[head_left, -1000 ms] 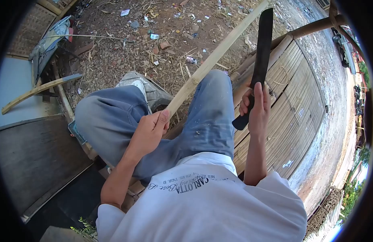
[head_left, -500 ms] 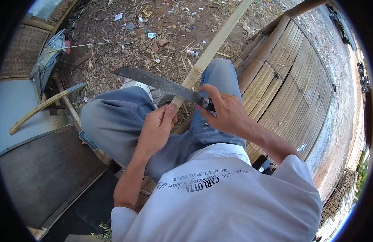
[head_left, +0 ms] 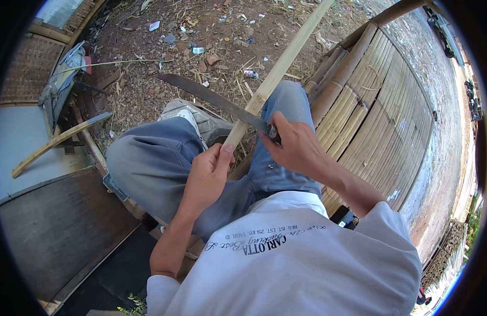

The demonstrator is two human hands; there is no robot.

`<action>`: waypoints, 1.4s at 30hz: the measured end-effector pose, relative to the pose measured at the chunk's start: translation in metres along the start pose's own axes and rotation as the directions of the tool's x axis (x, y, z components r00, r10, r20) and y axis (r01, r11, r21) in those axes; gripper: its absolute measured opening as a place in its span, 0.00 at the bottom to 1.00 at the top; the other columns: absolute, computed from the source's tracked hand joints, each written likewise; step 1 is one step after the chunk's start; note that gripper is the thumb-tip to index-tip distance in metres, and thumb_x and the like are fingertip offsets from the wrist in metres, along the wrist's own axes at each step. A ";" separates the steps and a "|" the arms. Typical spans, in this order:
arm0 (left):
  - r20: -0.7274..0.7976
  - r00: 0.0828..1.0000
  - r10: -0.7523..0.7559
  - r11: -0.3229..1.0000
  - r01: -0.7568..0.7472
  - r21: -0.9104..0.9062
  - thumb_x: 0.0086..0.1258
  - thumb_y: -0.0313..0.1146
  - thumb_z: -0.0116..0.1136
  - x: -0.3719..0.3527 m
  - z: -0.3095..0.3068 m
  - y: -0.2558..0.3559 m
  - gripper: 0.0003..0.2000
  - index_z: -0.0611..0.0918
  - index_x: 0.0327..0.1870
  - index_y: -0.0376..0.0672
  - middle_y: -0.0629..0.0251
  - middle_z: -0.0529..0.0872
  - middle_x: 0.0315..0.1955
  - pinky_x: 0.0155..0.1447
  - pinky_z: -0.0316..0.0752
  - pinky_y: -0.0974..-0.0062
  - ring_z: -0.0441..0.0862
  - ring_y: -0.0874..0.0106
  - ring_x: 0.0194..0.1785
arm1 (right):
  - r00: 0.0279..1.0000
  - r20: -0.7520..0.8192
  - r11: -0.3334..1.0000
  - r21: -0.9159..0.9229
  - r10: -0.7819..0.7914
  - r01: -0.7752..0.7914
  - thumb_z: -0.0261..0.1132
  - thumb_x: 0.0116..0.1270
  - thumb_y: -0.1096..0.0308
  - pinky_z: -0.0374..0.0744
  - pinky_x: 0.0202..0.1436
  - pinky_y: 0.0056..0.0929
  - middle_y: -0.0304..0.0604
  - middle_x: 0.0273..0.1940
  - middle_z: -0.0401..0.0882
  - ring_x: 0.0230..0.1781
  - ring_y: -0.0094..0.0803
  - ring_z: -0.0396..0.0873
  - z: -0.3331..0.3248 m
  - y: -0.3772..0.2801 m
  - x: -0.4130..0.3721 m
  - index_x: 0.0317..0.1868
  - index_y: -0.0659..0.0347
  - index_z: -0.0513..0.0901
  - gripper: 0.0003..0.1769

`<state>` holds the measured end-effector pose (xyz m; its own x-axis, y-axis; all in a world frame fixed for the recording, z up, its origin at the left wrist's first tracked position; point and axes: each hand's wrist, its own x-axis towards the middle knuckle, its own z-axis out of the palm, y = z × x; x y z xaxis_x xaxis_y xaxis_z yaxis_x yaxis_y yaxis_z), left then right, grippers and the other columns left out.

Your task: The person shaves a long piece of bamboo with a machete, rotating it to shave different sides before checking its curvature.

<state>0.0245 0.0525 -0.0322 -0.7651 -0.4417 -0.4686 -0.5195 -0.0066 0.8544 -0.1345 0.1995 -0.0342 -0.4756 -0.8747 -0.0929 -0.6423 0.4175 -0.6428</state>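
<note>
My left hand (head_left: pixel 207 176) grips the near end of a long pale bamboo strip (head_left: pixel 282 66) that runs up and away to the top of the view. My right hand (head_left: pixel 295 147) holds the handle of a long dark machete (head_left: pixel 212 99). The blade lies across the strip just above my left thumb and points left. I sit with bent knees in blue jeans (head_left: pixel 154 158), a grey shoe (head_left: pixel 193 117) below the blade.
A slatted bamboo platform (head_left: pixel 380 110) lies to my right. Littered dirt ground (head_left: pixel 201 47) with scraps is ahead. A curved bamboo piece (head_left: pixel 56 141) rests at left beside a dark wooden board (head_left: pixel 54 221).
My right hand swung the machete down from upright at the right and laid the blade across the strip; since half a second ago the blade has shifted slightly farther up the strip.
</note>
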 end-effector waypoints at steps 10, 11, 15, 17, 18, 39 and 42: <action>-0.087 0.952 0.294 0.830 -0.209 0.518 0.80 0.44 0.45 -0.012 0.007 0.004 0.17 0.74 0.38 0.36 0.54 0.78 0.19 0.26 0.68 0.57 0.78 0.53 0.20 | 0.973 0.080 0.976 0.022 -0.216 0.215 0.62 0.72 0.53 0.71 0.21 0.41 0.47 0.17 0.74 0.15 0.48 0.75 -0.007 0.000 -0.016 0.36 0.64 0.71 0.20; -0.113 0.938 0.328 0.782 -0.202 0.589 0.80 0.42 0.45 -0.015 0.010 0.006 0.17 0.73 0.36 0.37 0.51 0.80 0.21 0.27 0.70 0.54 0.79 0.49 0.23 | 0.974 0.078 0.977 0.026 -0.213 0.212 0.62 0.72 0.53 0.71 0.21 0.41 0.47 0.17 0.74 0.15 0.48 0.75 -0.008 0.001 -0.014 0.36 0.64 0.71 0.20; -0.164 0.886 0.433 0.666 -0.192 0.721 0.80 0.39 0.45 -0.015 0.012 0.005 0.15 0.72 0.34 0.38 0.50 0.81 0.22 0.27 0.73 0.53 0.80 0.48 0.24 | 0.999 0.017 0.997 -0.056 -0.046 0.047 0.63 0.71 0.53 0.70 0.19 0.42 0.47 0.13 0.72 0.12 0.48 0.74 -0.019 -0.002 -0.003 0.30 0.63 0.70 0.21; -0.182 0.866 0.466 0.651 -0.196 0.734 0.80 0.39 0.45 -0.017 0.015 0.005 0.14 0.72 0.33 0.38 0.50 0.81 0.22 0.27 0.73 0.54 0.80 0.48 0.24 | 1.000 -0.029 1.000 -0.024 0.010 -0.011 0.63 0.71 0.53 0.70 0.19 0.42 0.48 0.12 0.71 0.12 0.48 0.74 -0.019 -0.005 -0.001 0.29 0.63 0.70 0.22; -0.186 0.847 0.498 0.627 -0.204 0.752 0.80 0.38 0.45 -0.017 0.016 0.004 0.14 0.72 0.33 0.39 0.50 0.81 0.22 0.26 0.73 0.55 0.80 0.49 0.24 | 0.997 0.017 0.995 -0.071 -0.071 0.072 0.63 0.71 0.53 0.70 0.19 0.42 0.48 0.12 0.70 0.12 0.49 0.73 -0.013 -0.008 -0.006 0.28 0.63 0.70 0.22; -0.169 0.889 0.425 0.629 -0.156 0.762 0.79 0.38 0.45 -0.014 0.016 -0.007 0.14 0.70 0.32 0.39 0.51 0.80 0.22 0.26 0.73 0.56 0.80 0.49 0.23 | 0.996 0.036 0.989 -0.123 0.084 -0.079 0.59 0.72 0.49 0.75 0.25 0.49 0.54 0.15 0.75 0.17 0.55 0.77 -0.035 0.000 0.023 0.29 0.67 0.74 0.26; -0.162 0.854 0.494 0.620 -0.216 0.754 0.80 0.38 0.45 -0.017 0.017 -0.004 0.14 0.70 0.32 0.39 0.51 0.80 0.21 0.26 0.73 0.56 0.80 0.50 0.23 | 0.964 0.251 0.973 -0.190 -0.083 0.133 0.58 0.73 0.50 0.71 0.23 0.47 0.53 0.14 0.72 0.15 0.52 0.75 -0.024 -0.012 0.006 0.25 0.67 0.72 0.27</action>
<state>0.0332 0.0757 -0.0317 -0.8487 -0.5257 0.0584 -0.4440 0.7681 0.4615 -0.1442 0.1951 -0.0092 -0.2541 -0.9401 -0.2274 -0.8024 0.3362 -0.4931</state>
